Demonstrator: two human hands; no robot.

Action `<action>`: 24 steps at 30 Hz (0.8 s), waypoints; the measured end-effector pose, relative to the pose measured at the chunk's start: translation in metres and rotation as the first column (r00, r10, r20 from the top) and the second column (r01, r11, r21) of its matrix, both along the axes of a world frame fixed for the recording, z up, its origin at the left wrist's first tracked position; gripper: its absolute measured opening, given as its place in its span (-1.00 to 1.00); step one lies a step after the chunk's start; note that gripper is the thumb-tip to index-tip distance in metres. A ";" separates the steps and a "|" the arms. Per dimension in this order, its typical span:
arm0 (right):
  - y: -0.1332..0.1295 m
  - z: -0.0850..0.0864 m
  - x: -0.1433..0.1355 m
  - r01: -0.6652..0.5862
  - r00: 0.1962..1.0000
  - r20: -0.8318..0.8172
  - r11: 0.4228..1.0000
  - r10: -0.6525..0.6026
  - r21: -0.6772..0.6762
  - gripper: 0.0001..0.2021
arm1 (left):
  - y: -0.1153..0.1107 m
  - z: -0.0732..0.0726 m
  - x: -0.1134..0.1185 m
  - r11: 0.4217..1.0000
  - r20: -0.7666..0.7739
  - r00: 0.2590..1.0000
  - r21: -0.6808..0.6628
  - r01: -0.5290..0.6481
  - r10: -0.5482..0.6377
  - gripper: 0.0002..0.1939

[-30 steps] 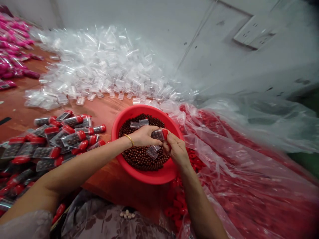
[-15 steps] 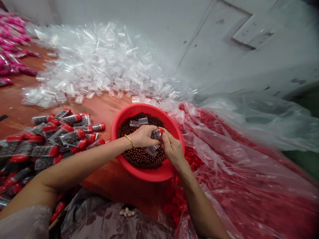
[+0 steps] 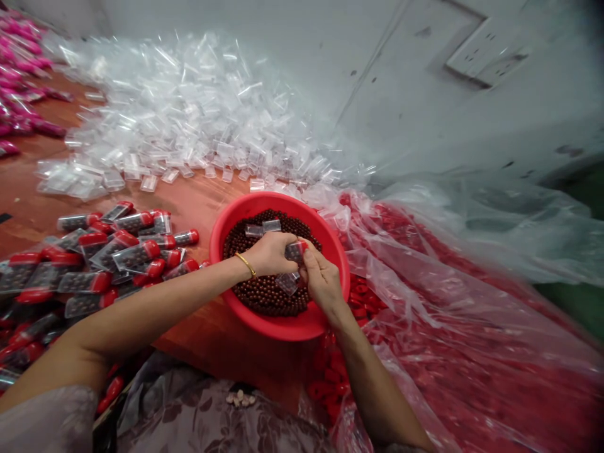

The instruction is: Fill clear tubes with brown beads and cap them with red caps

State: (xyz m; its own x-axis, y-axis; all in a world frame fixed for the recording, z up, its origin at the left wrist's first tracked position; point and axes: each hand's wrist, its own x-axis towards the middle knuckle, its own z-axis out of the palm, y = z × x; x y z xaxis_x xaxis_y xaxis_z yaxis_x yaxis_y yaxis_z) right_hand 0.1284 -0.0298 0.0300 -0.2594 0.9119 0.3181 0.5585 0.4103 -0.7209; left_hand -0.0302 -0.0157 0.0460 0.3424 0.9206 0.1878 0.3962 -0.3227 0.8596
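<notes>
Over a red basin (image 3: 278, 330) of brown beads (image 3: 271, 302), my left hand (image 3: 270, 255) is closed around a small clear container (image 3: 293, 253) with dark beads inside and a red cap (image 3: 303, 245). My right hand (image 3: 324, 278) is closed too, its thumb and fingers pressed at the capped end. Some clear empty containers (image 3: 263, 228) lie on the beads beyond my hands, and another clear container (image 3: 287, 283) is below them, partly hidden by my fingers.
Capped bead-filled containers (image 3: 136, 257) are heaped on the left. Behind the basin spreads a big pile of empty clear containers (image 3: 189, 119). Red caps (image 3: 363, 299) and plastic sheeting (image 3: 425, 314) fill the right side. Pink packets (image 3: 23, 94) lie far left; a wall socket (image 3: 486, 53) is upper right.
Both hands stay together over the basin on the same container. My right hand's fingers have shifted slightly at the cap, and the view has tilted a little.
</notes>
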 end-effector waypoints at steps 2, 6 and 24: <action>-0.001 0.004 -0.004 -0.015 1.000 -0.019 1.000 0.014 -0.016 -0.50 | 0.000 -0.002 -0.001 0.999 0.109 0.994 -0.025 0.019 -0.016 -0.91; -0.002 0.011 -0.007 -0.046 0.985 0.170 0.997 0.037 0.054 -0.52 | -0.001 -0.008 -0.005 1.000 0.102 0.995 -0.009 0.016 -0.015 -0.90; 0.017 0.024 0.004 0.154 0.988 -0.037 0.986 -0.152 0.069 -0.55 | -0.003 0.002 0.003 0.987 -0.171 0.974 0.037 0.159 -0.150 -0.87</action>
